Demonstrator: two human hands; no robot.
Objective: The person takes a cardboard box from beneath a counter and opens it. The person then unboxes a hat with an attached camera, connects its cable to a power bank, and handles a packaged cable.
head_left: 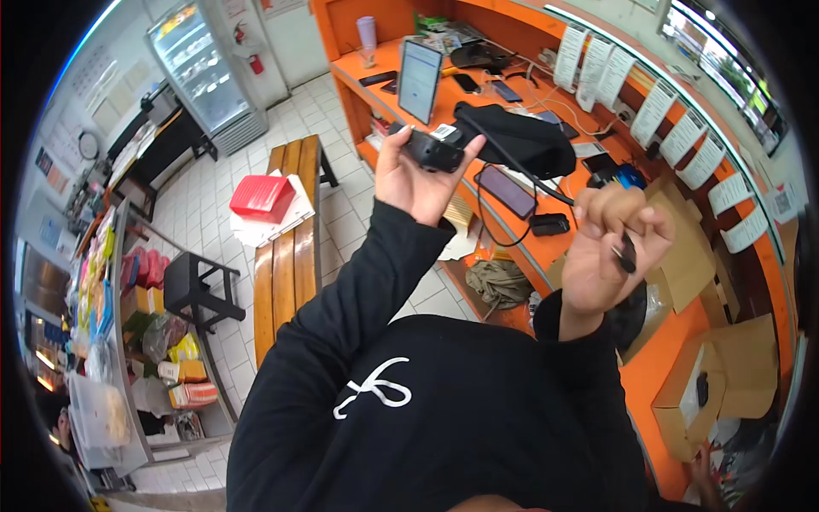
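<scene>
My left hand (418, 186) is raised and closed around a small black boxy device (437, 152) with a white label on top. My right hand (610, 243), also raised, has its fingers curled around a black cable (533, 177). A dark plug-like end (628, 253) sticks out between its thumb and fingers. The cable runs up and left toward the device, but I cannot tell whether they are joined. Behind my hands, on the orange counter (559, 247), lie a black bag (525, 141), a phone (508, 192) and a small black case (549, 224).
A tablet (420, 81) stands on the counter. Paper slips (655, 111) hang along its upper edge. Open cardboard boxes (691, 405) are at right. On the left are a wooden bench (286, 273) with a red box (260, 198), and a black stool (192, 286).
</scene>
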